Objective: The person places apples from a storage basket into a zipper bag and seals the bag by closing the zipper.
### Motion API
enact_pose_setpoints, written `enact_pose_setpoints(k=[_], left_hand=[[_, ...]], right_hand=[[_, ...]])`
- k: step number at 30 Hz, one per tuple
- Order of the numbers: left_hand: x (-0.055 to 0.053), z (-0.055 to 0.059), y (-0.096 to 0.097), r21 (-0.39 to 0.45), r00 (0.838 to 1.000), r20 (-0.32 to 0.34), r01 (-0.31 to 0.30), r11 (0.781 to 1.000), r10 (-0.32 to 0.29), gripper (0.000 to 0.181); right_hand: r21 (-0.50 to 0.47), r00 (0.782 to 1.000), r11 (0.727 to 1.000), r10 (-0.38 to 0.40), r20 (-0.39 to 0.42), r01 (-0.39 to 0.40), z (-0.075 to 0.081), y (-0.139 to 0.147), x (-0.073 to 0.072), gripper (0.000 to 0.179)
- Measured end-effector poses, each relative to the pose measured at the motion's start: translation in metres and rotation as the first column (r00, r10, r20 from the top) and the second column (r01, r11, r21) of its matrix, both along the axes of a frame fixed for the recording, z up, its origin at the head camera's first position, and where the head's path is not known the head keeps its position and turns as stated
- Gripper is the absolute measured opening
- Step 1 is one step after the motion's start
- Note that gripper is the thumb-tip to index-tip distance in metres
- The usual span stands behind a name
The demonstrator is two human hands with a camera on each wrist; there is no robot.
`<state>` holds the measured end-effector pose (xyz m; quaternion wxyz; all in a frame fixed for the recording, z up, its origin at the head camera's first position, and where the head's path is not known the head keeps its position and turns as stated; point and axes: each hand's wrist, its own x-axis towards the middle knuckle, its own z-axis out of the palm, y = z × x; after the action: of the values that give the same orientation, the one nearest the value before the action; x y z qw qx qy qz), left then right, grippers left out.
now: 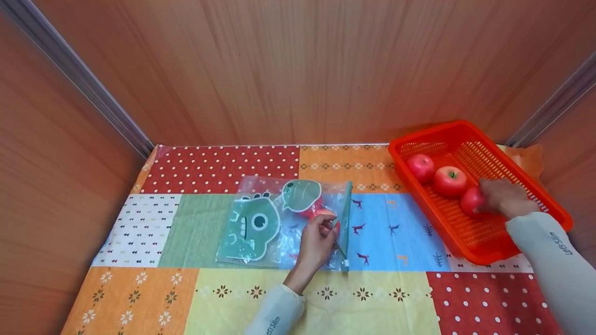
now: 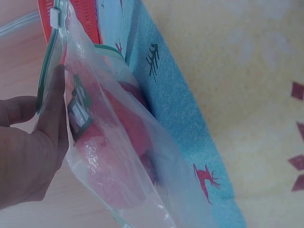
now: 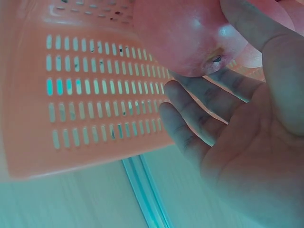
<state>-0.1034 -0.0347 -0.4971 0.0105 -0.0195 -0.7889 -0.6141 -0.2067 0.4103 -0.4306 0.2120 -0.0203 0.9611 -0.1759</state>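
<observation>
"What do the left fingers hold?"

"The person's left hand point(image 1: 316, 239) pinches one edge of the green-trimmed mouth of a clear zip bag point(image 1: 288, 228) on the table. A green monster print point(image 1: 256, 232) lies left of those fingers."

"And inside it?"

"Red apple skin point(image 1: 323, 213) shows just beyond the fingertips; print and hand cover the rest, so the count is unclear."

"The other hand?"

"The right hand point(image 1: 505, 197) is in an orange-red plastic basket point(image 1: 484, 232), thumb and fingers about an apple point(image 1: 472, 201); whether they grip it, nobody can tell. Two more apples point(image 1: 450, 181) sit left of those fingers."

"Any writing?"

"The right sleeve point(image 1: 554, 260) seems to read "Let's Slim"; the left sleeve point(image 1: 279, 307) shows similar lettering, cut off below."
</observation>
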Motion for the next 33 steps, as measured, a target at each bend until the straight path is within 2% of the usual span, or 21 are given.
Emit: enact_pose_setpoints(k=[4,11,16,27,33], left_hand=[[0.0,0.001,0.0,-0.012,1.0,-0.009,-0.002,1.0,0.002,0.024],[0.0,0.001,0.001,-0.002,1.0,0.008,0.0,1.0,0.0,0.025],[0.0,0.0,0.001,-0.012,1.0,-0.001,-0.002,1.0,0.002,0.025],[0.0,0.002,0.0,-0.007,0.999,0.048,-0.003,1.0,0.003,0.026],[0.001,0.002,0.0,-0.018,1.0,0.029,-0.004,1.0,0.004,0.026]], right_hand=[[0.042,0.998,0.998,0.055,-0.039,-0.054,0.001,-0.002,0.002,0.075],[-0.04,0.999,0.998,-0.048,0.024,0.049,-0.001,-0.001,0.002,0.094],[-0.046,0.999,0.998,-0.036,0.007,0.036,-0.002,-0.001,0.001,0.094],[0.0,0.997,1.0,0.028,-0.078,-0.029,0.006,-0.01,0.009,0.088],[0.113,0.978,0.987,0.129,-0.161,-0.112,0.01,-0.018,0.015,0.091]])
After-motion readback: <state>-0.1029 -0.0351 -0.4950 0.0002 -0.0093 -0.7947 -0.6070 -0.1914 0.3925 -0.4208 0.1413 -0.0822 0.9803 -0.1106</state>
